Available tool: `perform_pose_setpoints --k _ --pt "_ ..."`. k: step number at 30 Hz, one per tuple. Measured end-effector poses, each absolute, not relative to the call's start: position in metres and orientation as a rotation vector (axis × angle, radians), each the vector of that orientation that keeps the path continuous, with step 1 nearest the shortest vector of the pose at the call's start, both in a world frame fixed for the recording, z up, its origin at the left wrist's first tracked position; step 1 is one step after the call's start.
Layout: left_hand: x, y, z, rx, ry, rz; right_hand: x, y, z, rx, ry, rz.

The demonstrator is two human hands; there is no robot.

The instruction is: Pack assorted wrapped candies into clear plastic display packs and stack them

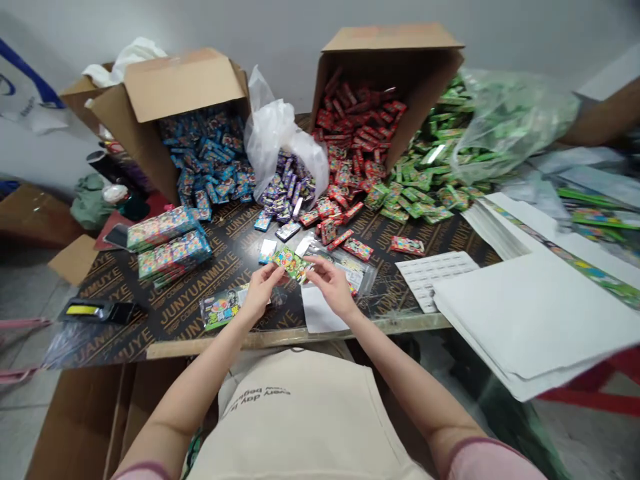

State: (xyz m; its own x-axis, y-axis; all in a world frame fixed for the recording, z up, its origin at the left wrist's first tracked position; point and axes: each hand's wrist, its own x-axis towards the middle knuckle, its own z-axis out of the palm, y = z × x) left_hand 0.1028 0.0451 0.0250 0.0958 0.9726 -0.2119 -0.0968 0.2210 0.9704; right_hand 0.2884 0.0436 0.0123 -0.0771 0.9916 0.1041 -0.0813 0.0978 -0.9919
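A hand could pass over bare table between the stacked packs and the left hand, or between the right hand and the label sheet. Ahead, heaped purple packets and red packets block the way; far right, a paper stack juts past the table edge.

Small packing workshop, viewed on my remote feed. I identify it by the raw plywood worktable stamped with a maker's lettering, two tipped cardboard cartons spilling blue packets and red packets in bulk, stacked white sheets, plain wall, and brown boxes on the floor below.
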Motion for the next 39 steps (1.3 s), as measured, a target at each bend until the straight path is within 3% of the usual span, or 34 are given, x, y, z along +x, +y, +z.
perform_pose_setpoints --k 7,11,14,24,29,33,36,39 --pt "0.089 0.032 0.034 0.635 1.122 1.077 0.261 0.037 0.015 -1.019 -1.347 1.257" --pt "0.08 0.021 0.032 0.751 1.094 0.91 0.264 0.047 0.021 -1.002 -1.334 1.356" --pt "0.075 0.018 0.025 0.964 1.068 0.704 0.268 0.052 0.028 -0.979 -1.618 1.379" --pt "0.072 0.019 0.012 0.82 1.085 0.813 0.261 0.037 0.031 -0.872 -2.144 0.869" --pt "0.039 0.022 0.003 1.429 1.325 0.81 0.267 0.04 0.014 -0.945 -2.136 0.665" --pt "0.01 0.025 -0.012 2.116 1.558 0.405 0.274 0.051 -0.01 -0.992 -2.204 0.605" --pt "0.004 0.024 -0.021 2.254 1.552 0.207 0.271 0.055 -0.026 -1.002 -2.239 0.596" --pt "0.006 0.021 -0.023 2.256 1.518 0.285 0.264 0.053 -0.033 -0.982 -2.232 0.627"
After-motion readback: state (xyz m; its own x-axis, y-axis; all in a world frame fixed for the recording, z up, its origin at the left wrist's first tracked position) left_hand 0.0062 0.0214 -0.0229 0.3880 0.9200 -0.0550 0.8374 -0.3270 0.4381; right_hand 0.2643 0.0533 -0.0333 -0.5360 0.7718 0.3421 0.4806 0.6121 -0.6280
